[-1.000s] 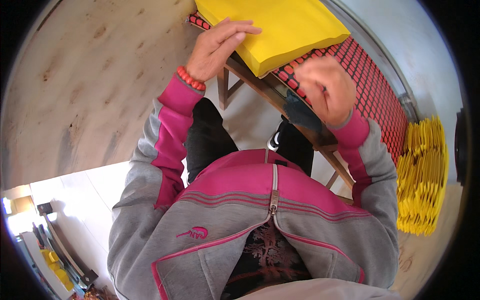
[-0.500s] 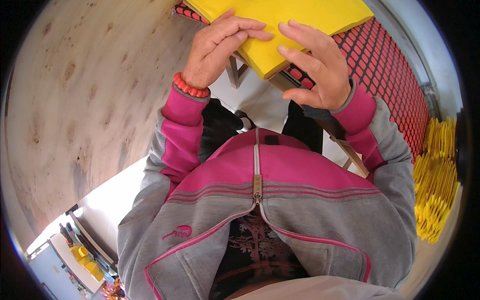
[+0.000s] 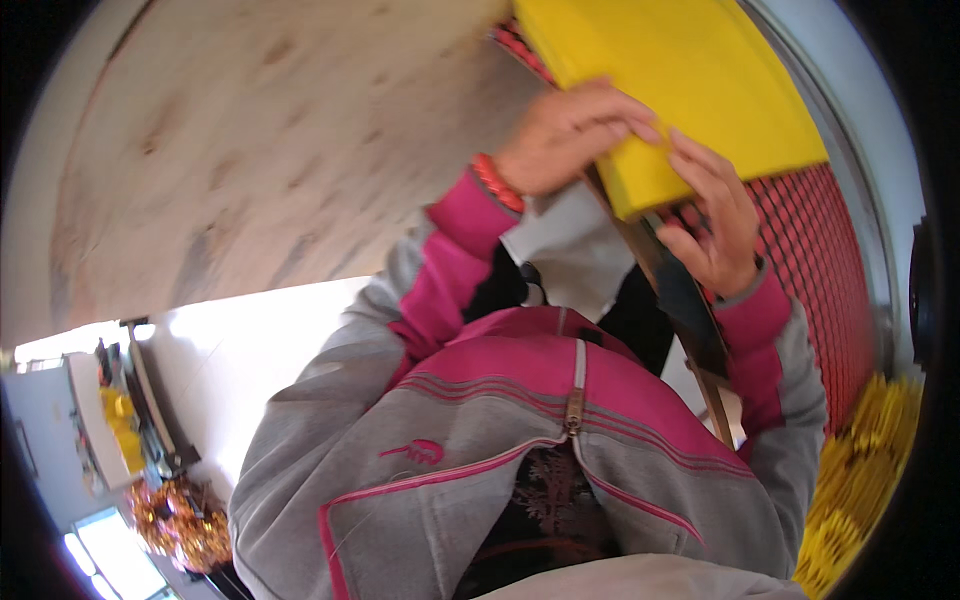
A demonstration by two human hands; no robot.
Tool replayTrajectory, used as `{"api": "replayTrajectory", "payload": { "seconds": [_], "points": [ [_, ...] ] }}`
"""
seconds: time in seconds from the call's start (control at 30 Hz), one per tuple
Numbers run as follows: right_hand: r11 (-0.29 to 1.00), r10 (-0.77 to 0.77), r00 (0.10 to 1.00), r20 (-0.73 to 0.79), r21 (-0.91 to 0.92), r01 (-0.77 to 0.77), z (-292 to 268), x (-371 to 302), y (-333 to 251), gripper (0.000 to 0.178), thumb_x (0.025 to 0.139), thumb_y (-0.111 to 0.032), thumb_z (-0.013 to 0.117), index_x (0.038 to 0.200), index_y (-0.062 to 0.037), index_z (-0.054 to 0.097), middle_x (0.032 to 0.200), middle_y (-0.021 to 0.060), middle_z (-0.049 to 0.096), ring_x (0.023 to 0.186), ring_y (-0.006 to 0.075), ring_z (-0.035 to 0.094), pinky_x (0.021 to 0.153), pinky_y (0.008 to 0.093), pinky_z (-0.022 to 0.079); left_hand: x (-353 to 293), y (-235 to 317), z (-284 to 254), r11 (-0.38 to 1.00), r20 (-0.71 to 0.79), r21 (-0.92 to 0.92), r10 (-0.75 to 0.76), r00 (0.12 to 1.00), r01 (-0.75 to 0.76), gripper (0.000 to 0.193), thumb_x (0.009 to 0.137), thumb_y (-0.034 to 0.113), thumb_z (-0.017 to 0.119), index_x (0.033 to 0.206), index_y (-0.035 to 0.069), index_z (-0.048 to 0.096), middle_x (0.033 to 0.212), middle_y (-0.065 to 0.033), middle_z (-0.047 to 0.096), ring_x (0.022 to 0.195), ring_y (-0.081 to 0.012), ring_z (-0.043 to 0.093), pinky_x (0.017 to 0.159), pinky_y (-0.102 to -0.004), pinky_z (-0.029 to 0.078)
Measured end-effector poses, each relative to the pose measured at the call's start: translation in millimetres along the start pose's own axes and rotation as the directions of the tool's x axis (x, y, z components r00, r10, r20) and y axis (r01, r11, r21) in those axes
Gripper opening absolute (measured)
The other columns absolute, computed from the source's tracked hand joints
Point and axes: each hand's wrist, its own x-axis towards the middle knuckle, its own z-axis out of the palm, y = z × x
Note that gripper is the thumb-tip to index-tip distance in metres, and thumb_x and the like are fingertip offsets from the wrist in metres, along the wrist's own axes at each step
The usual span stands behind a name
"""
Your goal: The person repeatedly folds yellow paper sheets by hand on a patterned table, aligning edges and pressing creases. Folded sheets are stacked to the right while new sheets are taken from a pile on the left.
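A thick, flat yellow stack of what looks like paper or sheet material (image 3: pixel 700 75) lies at the far right, one corner pointing toward me. My left hand (image 3: pixel 570 135), with a red bead bracelet (image 3: pixel 496 183) at its wrist, reaches over the left edge of the stack. Its fingers are stretched and slightly blurred, their tips on the yellow surface. Along the near right edge rests my right hand (image 3: pixel 718 215), fingers extended and thumb apart. Neither hand is wrapped round anything.
Under the stack is a red and black patterned cover (image 3: pixel 815 260). A large wooden board (image 3: pixel 250 150) fills the left side. Folded yellow pieces (image 3: pixel 865 470) are piled at the lower right. Shiny orange-gold decorations (image 3: pixel 180 520) stand at the lower left.
The view has turned, so the stack and both hands appear farther right and lower. Both hands remain at the stack's edges, and my right fingertips now lie against it.
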Motion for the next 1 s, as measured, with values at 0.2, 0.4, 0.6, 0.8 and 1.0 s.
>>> {"api": "replayTrajectory", "payload": {
  "seconds": [0.2,0.4,0.6,0.8,1.0],
  "points": [
    [0.998,-0.061,0.997,-0.042,-0.01,0.061,10.0,1.0,6.2,0.058,0.078,-0.027,0.085,0.128,-0.0063,0.065,0.14,0.0192,0.06,0.121,0.037,0.062,0.1,0.0422,0.051,-2.4,-6.5,-11.3,1.0,-0.015,0.015,-0.009,1.0,0.01,0.031,0.103,0.006,0.048,0.126,-0.002,0.067,0.117,-0.0088,0.073,0.117,-0.0185,0.064,0.114,-0.0348,0.038],
    [0.966,-0.207,0.976,0.069,-0.146,0.215,4.4,6.2,-5.6,0.06,0.073,-0.037,0.086,0.122,-0.008,0.069,0.143,0.0167,0.059,0.121,0.0344,0.063,0.1,0.042,0.052,-3.9,2.2,-11.7,0.976,-0.012,0.201,0.085,0.996,-0.081,0.026,0.101,0.003,0.049,0.115,0.004,0.071,0.12,-0.0051,0.072,0.121,-0.0203,0.063,0.114,-0.0375,0.04],
    [0.958,-0.123,0.99,0.065,-0.252,0.135,7.7,5.3,-9.0,0.062,0.072,-0.035,0.087,0.123,-0.0064,0.068,0.141,0.0168,0.06,0.121,0.0343,0.063,0.1,0.043,0.052,-9.7,5.0,-15.8,0.968,0.056,0.238,0.068,0.996,-0.08,0.028,0.099,0.004,0.051,0.12,0.004,0.071,0.13,-0.0099,0.07,0.134,-0.026,0.056,0.123,-0.0447,0.027],
    [0.975,-0.081,0.997,0.007,-0.207,0.081,10.4,4.5,-4.3,0.062,0.073,-0.032,0.087,0.126,-0.0057,0.066,0.139,0.0153,0.062,0.118,0.0345,0.063,0.099,0.042,0.052,-11.6,7.7,-14.6,0.99,0.062,0.13,0.044,0.997,-0.052,0.037,0.09,0.001,0.054,0.124,0.001,0.068,0.133,-0.0099,0.068,0.138,-0.0271,0.052,0.121,-0.0439,0.031],
    [0.99,-0.074,0.997,-0.033,-0.126,0.069,13.5,2.6,0.4,0.068,0.074,-0.03,0.086,0.133,-0.007,0.062,0.141,0.0154,0.06,0.121,0.0341,0.062,0.102,0.0427,0.05,-14.0,9.9,-9.5,0.993,0.002,0.119,0.001,1.0,-0.001,0.042,0.086,-0.002,0.058,0.127,0.002,0.068,0.134,-0.0103,0.068,0.141,-0.028,0.049,0.121,-0.0428,0.032]
  ]
}}
